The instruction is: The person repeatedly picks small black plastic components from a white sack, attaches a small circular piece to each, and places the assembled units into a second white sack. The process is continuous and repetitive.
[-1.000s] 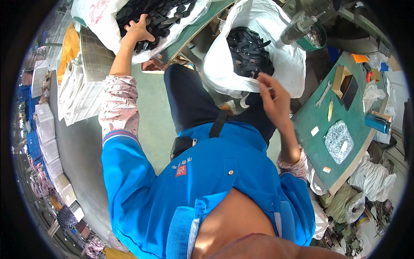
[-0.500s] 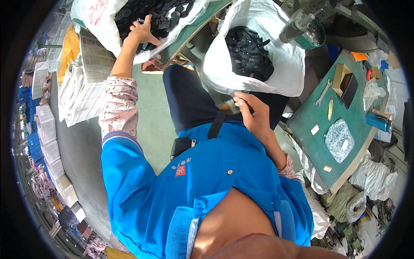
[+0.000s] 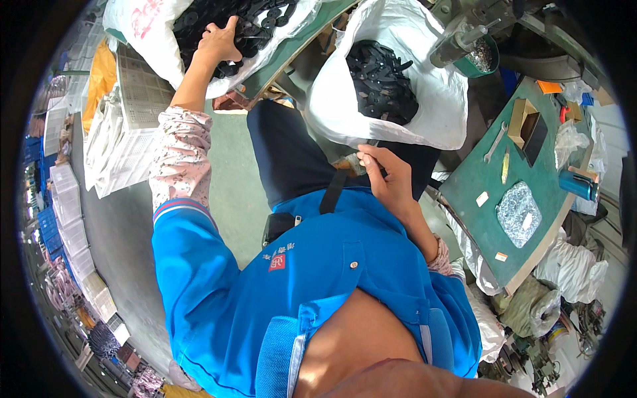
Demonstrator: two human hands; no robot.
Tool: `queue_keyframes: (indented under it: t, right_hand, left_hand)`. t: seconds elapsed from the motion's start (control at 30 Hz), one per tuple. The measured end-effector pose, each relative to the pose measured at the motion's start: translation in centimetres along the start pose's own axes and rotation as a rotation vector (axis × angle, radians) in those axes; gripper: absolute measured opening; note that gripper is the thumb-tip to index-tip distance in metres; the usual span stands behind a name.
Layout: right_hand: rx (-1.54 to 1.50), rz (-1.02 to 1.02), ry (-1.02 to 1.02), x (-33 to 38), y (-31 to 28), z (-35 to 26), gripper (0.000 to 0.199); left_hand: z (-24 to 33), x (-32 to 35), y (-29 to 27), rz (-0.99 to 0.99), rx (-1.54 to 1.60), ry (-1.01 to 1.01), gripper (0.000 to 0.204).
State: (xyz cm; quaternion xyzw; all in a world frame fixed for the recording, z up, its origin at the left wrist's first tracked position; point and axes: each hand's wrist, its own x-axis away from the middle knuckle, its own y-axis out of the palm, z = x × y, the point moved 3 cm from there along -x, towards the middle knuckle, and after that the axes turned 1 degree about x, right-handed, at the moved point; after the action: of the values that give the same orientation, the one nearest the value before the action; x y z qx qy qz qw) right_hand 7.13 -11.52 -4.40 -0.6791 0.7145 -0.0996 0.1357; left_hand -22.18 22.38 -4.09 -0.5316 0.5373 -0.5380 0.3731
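My left hand (image 3: 219, 46) reaches into a white woven sack (image 3: 149, 40) at the upper left. Its fingers are spread and touch the flat black pieces (image 3: 262, 23) heaped inside. Some fingertips are hidden among those pieces. Over my lap, my right hand (image 3: 390, 174) is closed, thumb and fingers pinched together near the rim of a second white sack (image 3: 434, 126). A small dark bit shows at its fingertips, too small to name. This second sack stands open beyond my knees, with elongated black parts (image 3: 381, 83) piled in it.
On the right, a green tabletop (image 3: 464, 192) carries a wrench (image 3: 496, 142), an open cardboard box (image 3: 524, 123), a clear plastic bag (image 3: 519, 213) and a blue cup (image 3: 578, 184). A machine (image 3: 458, 43) rises beyond the second sack. White plastic crates (image 3: 142, 89) stand left.
My left hand has shifted slightly among the black pieces, its fingers turning more downward into them. My right hand remains over my lap, still pinched.
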Motion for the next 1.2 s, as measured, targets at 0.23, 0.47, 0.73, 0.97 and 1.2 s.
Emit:
queue_keyframes:
  t: [0.23,0.47,0.73,0.97,1.2]
  right_hand:
    - [0.039,-0.020,-0.023,-0.2,0.4,-0.7,0.019]
    - [0.043,0.012,-0.076,0.1,0.8,-0.3,0.018]
    - [0.087,-0.030,-0.073,0.2,0.8,-0.2,0.019]
    - [0.101,-0.016,-0.062,-0.1,0.6,-0.4,0.019]
    - [0.118,-0.021,-0.047,0.2,0.3,-0.3,0.019]
  left_hand:
    - [1.3,0.3,1.0,0.178,-0.010,-0.022,0.076]
    - [1.5,0.0,0.9,0.230,-0.055,0.008,0.073]
    - [0.4,-0.6,-0.6,0.316,0.147,0.168,0.047]
    - [1.1,-1.6,-9.8,0.313,0.753,-0.014,0.035]
    - [-2.0,-1.8,-8.3,0.298,1.266,0.021,0.030]
